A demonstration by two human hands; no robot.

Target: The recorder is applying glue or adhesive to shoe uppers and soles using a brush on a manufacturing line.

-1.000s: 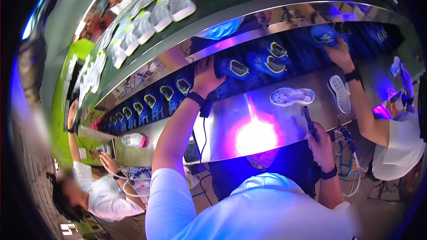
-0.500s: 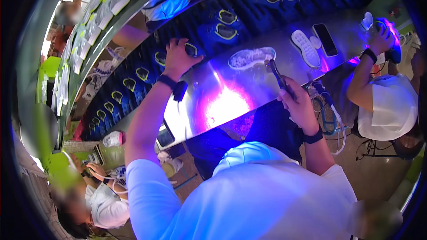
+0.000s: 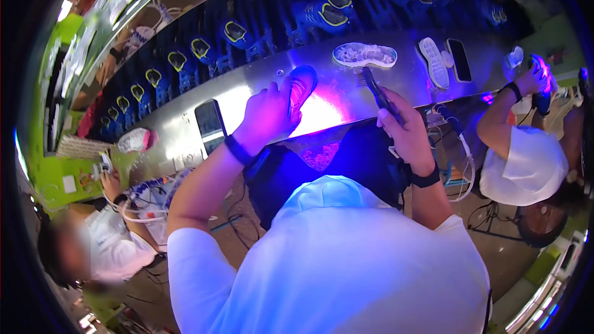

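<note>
Sneaker (image 3: 305, 83) is held over the metal surface (image 3: 405, 80), beside the pink glow (image 3: 326, 111). Beyond it, to the right, a white shoe sole (image 3: 365, 55) is set down. The sneaker's side is gripped by the left hand (image 3: 269, 112), fingers curled against it; in the right hand (image 3: 403, 127), fingers are wrapped round a brush (image 3: 375, 91). For good control, the sneaker is best steadied firmly, with the bristles (image 3: 364, 77) angled clear.

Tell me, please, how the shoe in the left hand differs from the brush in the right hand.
The shoe is broad; the brush is slim. The shoe catches pink light; the brush looks mostly black. The shoe slants toward the picture's upper right, the brush toward its upper left. Both are held.
</note>
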